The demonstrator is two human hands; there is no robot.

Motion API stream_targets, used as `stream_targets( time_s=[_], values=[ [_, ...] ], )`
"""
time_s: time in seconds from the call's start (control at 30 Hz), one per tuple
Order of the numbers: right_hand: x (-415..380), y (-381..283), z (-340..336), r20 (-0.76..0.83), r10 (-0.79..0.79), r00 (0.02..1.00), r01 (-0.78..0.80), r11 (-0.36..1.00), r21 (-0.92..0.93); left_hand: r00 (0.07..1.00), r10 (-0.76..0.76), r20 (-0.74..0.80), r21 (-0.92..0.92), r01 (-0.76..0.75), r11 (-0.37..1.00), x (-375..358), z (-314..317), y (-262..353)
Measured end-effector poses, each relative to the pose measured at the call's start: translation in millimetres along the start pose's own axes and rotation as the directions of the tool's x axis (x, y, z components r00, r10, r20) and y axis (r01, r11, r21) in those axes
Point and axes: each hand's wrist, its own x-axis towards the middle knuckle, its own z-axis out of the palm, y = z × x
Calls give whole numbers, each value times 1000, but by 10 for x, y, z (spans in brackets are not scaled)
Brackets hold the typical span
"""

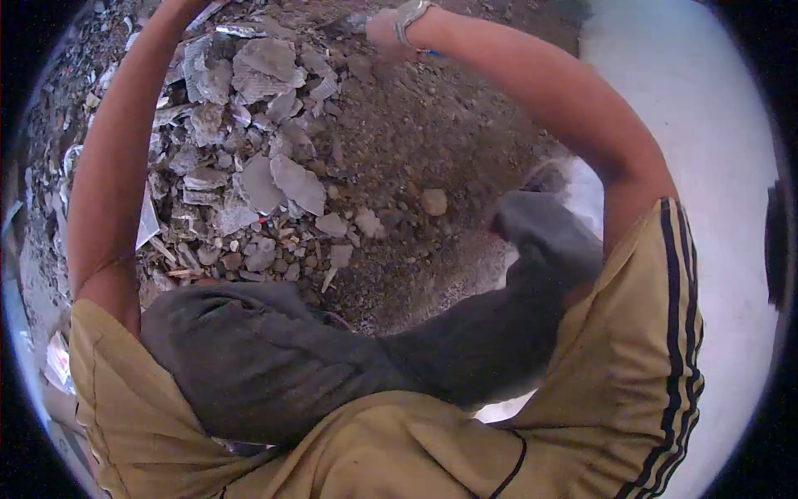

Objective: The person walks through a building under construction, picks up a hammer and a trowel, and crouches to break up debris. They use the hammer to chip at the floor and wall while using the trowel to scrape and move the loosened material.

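My right hand (387, 32), cut by the top edge, reaches over bare soil beside the rubble. It looks closed, its fingers blurred, and a pale grey piece (356, 23) shows right at it; I cannot tell what that piece is. A light-coloured band (410, 17) circles the wrist. My left forearm (116, 158) stretches up over the left side of the rubble, with the hand hidden beyond the top edge. Between the arms lie broken grey slabs (264, 66) with ridged faces, flat grey chunks (298, 185) and many small stones.
A white wall (706, 166) rises close on my right. Brown soil with loose gravel (416, 125) runs along it. My bent legs in dark grey trousers (249, 349) fill the lower middle. One rounded stone (434, 201) sits on the soil before my knees.
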Motion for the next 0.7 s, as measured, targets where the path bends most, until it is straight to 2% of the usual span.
stream_targets(
  time_s=[0.03,0.13,0.17,0.27,0.3,0.4,0.5,0.53,0.6,0.63,0.7],
  values=[
    [-166,-45,-96,-18,-28,999,29,999,22,999,-21,-44,15,22,1000,7,-27,-2],
    [-540,-94,-136,-132,-33,991,42,997,72,980,-183,-79,304,199,932,154,-82,-33],
    [-553,-61,-106,-181,-23,983,39,995,88,980,61,-192,215,-19,977,217,-29,-259],
    [-504,174,83,-181,-73,981,86,994,65,979,2,-203,197,38,980,78,-316,12],
    [-478,249,169,-187,-88,978,104,991,81,952,-116,-285,25,128,991,-56,-374,300],
    [-347,371,545,-252,-76,965,135,965,224,953,-80,-291,-215,16,976,-102,-702,562],
    [-409,458,736,-326,-129,937,210,951,227,803,-87,-589,-228,-62,972,-194,-681,1372],
    [-399,535,805,-376,-151,914,256,934,249,738,-156,-657,-281,-47,959,-170,-597,1745],
    [-385,662,885,-461,-184,868,342,895,285,701,-1,-713,-257,-260,931,-119,-443,2117],
    [-304,761,892,-440,-267,857,418,861,291,742,-1,-670,-293,-263,919,-103,-362,2273],
    [-195,887,903,-457,-365,811,488,853,184,810,2,-587,-357,-261,897,-48,-201,2464]
  ],
)
